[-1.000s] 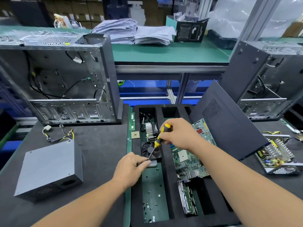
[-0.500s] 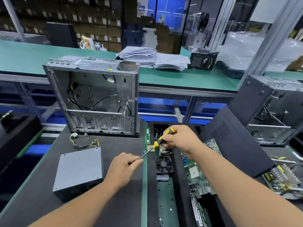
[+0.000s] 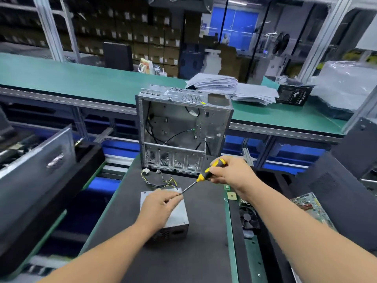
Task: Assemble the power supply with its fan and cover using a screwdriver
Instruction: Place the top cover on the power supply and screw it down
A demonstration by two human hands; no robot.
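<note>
1. The power supply, a closed grey metal box (image 3: 177, 213) with a vented front, is sitting on the dark mat directly under the left hand (image 3: 158, 207), its yellow-and-black wire bundle (image 3: 161, 180) trailing just beyond.
2. The left hand is hovering over the box top, its fingers curled together and pinching at the tip of the yellow-and-black-handled screwdriver (image 3: 201, 177); a screw there is likely, though too small to see.
3. The right hand (image 3: 232, 172) is gripping the handle, fingers wrapped round it, holding the shaft slanted down toward the left hand.
4. Beside the right forearm, a black square fan (image 3: 247, 217) is lying in the black foam tray (image 3: 234, 225).
5. Beyond both hands, a bare silver computer chassis (image 3: 179, 131) is standing open.
6. Risk: the screw slipping off the tilted tip and rolling away, or seating crooked.
</note>
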